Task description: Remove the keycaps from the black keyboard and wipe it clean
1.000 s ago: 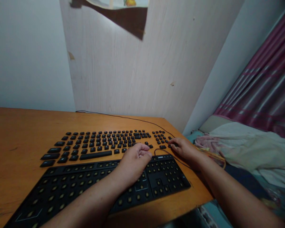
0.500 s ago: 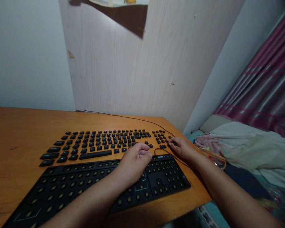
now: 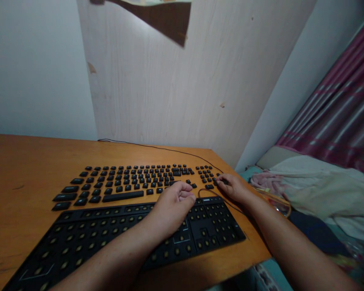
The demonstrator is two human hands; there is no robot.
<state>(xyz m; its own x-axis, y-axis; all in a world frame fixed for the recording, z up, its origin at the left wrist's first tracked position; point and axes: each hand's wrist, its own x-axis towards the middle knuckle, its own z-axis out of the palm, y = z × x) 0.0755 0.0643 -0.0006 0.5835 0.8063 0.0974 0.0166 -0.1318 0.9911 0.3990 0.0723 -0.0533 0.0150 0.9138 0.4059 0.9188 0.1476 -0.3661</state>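
Note:
A black keyboard base without its keycaps lies along the desk's near side. Behind it, loose black keycaps are laid out in keyboard order, with the long spacebar in the nearest row. My left hand hovers over the base's upper edge, fingers curled in towards the thumb; whether anything is inside them is hidden. At the right end of the number-pad group, my right hand is down by the desk, thumb and fingers closed around a small dark keycap.
A thin black cable runs along the back of the wooden desk and loops near the base's top edge. A pale panel wall rises behind. Right of the desk edge are rumpled bedding and a purple curtain.
The whole view has shifted slightly. Both hands keep nearly the same place over the base and beside the keycaps.

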